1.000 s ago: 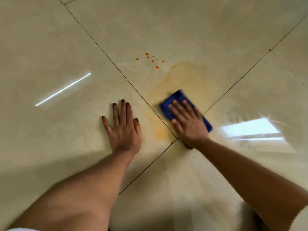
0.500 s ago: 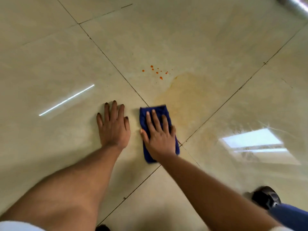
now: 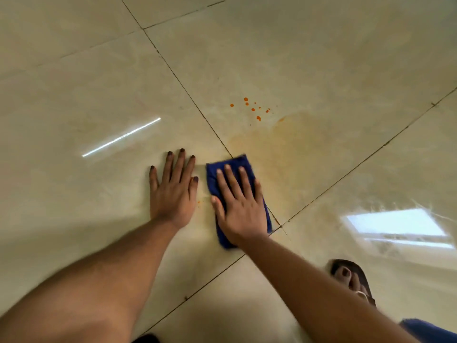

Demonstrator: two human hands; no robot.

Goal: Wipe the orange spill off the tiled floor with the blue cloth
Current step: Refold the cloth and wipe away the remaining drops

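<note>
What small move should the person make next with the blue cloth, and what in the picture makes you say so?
Probably push the blue cloth forward and slightly right under the flat right hand. The orange smear lies just beyond its far edge, with unwiped orange droplets further on. The left hand is braced flat on the tile.

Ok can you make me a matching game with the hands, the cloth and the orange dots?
Things:
1. left hand
2. right hand
3. blue cloth
4. orange drops

States:
A. pressed flat under a hand
B. lying untouched, beyond the cloth
C. flat on bare tile
D. palm down on the cloth

Pairs: 1-C, 2-D, 3-A, 4-B
</note>
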